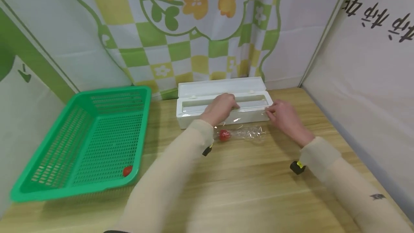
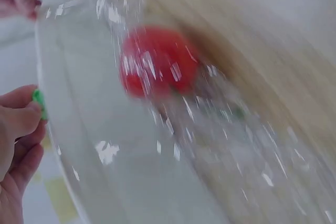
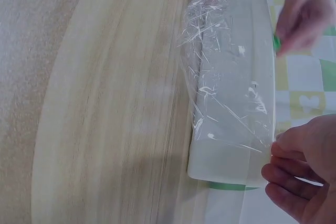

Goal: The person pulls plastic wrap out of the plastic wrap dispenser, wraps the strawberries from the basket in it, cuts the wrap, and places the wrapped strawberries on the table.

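A white cling film dispenser box (image 1: 191,120) stands at the back of the table with its lid (image 1: 223,86) raised. Clear film (image 1: 252,133) drapes down its front, over and around a tomato (image 1: 224,135) lying before the box. My left hand (image 1: 220,109) pinches a small green slider (image 2: 39,103) on the box's top edge, thumb against fingers. At the box's right end, my right hand (image 1: 284,118) has thumb and fingertips pinched at the film's edge, close against the rim.
A green plastic basket (image 1: 143,125) stands at the left of the wooden table (image 1: 245,197), with one red tomato (image 1: 127,170) in its near corner. Behind the box hangs a checked, flowered cloth (image 1: 181,51). A white wall cloth (image 1: 362,56) borders the right side.
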Action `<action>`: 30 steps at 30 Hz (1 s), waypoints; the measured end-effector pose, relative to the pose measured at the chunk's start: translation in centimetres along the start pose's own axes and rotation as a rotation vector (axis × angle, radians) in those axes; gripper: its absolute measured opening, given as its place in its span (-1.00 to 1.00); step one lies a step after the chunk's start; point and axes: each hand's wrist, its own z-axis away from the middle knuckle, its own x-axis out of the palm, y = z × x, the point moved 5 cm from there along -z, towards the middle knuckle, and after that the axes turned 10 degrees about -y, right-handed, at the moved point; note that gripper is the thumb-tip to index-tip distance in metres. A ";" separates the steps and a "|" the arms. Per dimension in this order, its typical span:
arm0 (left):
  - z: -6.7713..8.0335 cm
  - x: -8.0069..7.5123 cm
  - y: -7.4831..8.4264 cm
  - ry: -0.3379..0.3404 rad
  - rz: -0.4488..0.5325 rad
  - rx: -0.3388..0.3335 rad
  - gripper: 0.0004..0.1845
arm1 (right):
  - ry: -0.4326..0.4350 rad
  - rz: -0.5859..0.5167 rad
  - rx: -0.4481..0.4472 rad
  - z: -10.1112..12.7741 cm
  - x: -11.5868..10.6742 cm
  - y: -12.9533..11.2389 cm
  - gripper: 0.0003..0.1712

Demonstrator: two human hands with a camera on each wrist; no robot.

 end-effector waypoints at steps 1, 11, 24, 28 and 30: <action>0.5 -0.1 -0.5 -0.001 0.035 -0.016 -0.77 | -0.004 0.001 0.008 0.1 0.0 0.1 -0.72; 5.2 -0.7 -4.4 0.041 0.109 -0.191 -0.67 | -0.006 0.002 0.013 0.4 -0.3 0.1 -0.73; 8.8 -1.0 -6.0 0.161 0.083 -0.320 -0.73 | -0.017 0.014 0.000 0.2 -0.1 0.0 -0.73; 9.7 -1.4 -6.5 0.184 0.092 -0.373 -0.72 | -0.024 0.007 -0.002 0.1 -0.2 -0.1 -0.72; 10.3 -1.7 -7.0 0.203 0.108 -0.415 -0.69 | -0.033 -0.002 0.003 0.1 -0.3 0.0 -0.71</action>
